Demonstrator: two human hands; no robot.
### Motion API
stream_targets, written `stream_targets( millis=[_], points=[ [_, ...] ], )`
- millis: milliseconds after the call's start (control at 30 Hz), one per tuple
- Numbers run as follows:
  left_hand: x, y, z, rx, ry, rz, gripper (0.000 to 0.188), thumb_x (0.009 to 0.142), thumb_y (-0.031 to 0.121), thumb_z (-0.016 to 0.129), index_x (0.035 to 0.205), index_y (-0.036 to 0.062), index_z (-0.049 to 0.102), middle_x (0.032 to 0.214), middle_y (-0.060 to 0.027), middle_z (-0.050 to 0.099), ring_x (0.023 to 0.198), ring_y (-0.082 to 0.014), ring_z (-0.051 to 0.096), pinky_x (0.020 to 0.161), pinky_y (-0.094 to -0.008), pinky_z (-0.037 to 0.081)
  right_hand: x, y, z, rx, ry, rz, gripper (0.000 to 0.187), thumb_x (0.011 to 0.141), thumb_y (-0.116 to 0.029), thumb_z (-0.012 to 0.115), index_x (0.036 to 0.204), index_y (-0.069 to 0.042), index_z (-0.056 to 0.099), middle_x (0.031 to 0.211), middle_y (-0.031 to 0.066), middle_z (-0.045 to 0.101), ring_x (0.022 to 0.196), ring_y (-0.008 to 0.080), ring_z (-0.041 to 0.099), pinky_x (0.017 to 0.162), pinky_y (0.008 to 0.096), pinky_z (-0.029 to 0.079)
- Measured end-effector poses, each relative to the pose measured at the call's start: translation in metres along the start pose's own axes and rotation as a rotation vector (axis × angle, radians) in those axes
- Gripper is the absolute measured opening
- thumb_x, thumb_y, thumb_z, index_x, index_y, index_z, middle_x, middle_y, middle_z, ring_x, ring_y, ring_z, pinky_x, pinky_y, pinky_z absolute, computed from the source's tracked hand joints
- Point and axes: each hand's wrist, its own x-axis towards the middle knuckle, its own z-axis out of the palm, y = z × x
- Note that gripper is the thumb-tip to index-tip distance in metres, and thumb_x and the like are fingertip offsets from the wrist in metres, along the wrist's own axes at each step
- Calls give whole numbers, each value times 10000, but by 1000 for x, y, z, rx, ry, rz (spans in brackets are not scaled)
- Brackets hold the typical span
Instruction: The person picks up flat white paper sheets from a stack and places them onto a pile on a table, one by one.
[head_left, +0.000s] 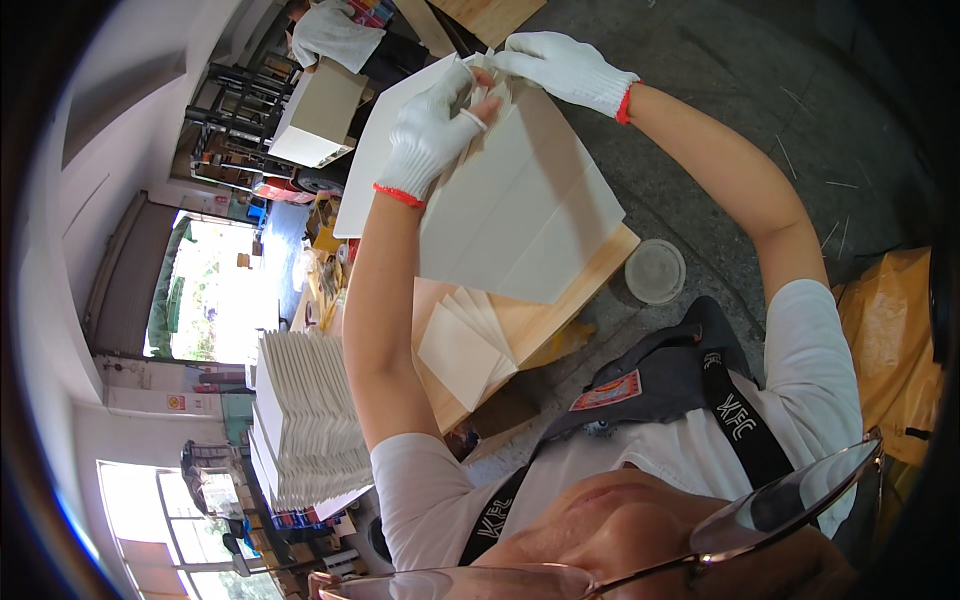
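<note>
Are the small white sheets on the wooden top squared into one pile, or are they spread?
Spread: the sheets overlap like a fan on the wooden top, with several edges showing in steps.

Gloved L grip (432,128) & R grip (568,75) at edges of wht boards (520,215).

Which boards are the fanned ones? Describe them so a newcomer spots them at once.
Find the light wooden table under the big white panels. On it, just below those panels in the picture, lies a small group of off-white boards. Unlike the tall board stack to the left, they are fanned like playing cards.
</note>
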Motion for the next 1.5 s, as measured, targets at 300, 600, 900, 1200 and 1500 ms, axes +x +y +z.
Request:
stream_targets(
  millis=[300, 600, 900, 1200, 1500],
  points=[
    [-2, 5, 3, -24, -13, -57, 325, 824, 121, 743, 1092, 9, 598, 901, -92, 688, 742, -131, 582, 700, -274, 483, -1, 10, 9, 46, 54, -23, 529, 957, -566, 410, 960, -82, 623, 861, 114, 637, 832, 301, 629, 749, 402, 470],
    [-2, -1, 3, -28, 3, 3, 309, 856, 107, 683, 1147, 30, 610, 928, -96, 680, 748, -150, 581, 721, -292, 489, -4, 4, 5, 21, 68, -3, 424, 971, -495, 441, 1061, -129, 637, 913, 63, 637, 824, 233, 606, 784, 343, 466],
    [0, -12, 6, 144, 132, 140, 551, 869, 245, 630, 1379, 140, 450, 1076, -186, 680, 973, -395, 642, 849, -429, 496, -4, -16, -26, 945, -169, 456, 684, 906, -595, 571, 1137, 47, 600, 812, 93, 629, 518, 66, 499, 436, 173, 403],
    [-13, -37, -36, -233, 25, 114, 656, 892, 257, 683, 1478, 147, 409, 1435, -99, 507, 1325, -213, 460, 1067, -328, 383, 9, -42, -3, 910, -364, 465, 281, 950, -286, 566, 1038, -23, 611, 750, 55, 611, 527, 72, 472, 469, 209, 348],
    [-161, -129, -13, -802, 1389, -56, 473, 989, 203, 532, 1428, 83, 406, 1163, -74, 565, 947, -143, 523, 912, -307, 447, -2, -43, 7, 931, -223, 331, 265, 951, -253, 569, 1045, -10, 615, 804, 30, 553, 590, 57, 399, 459, 199, 279]
  ],
)
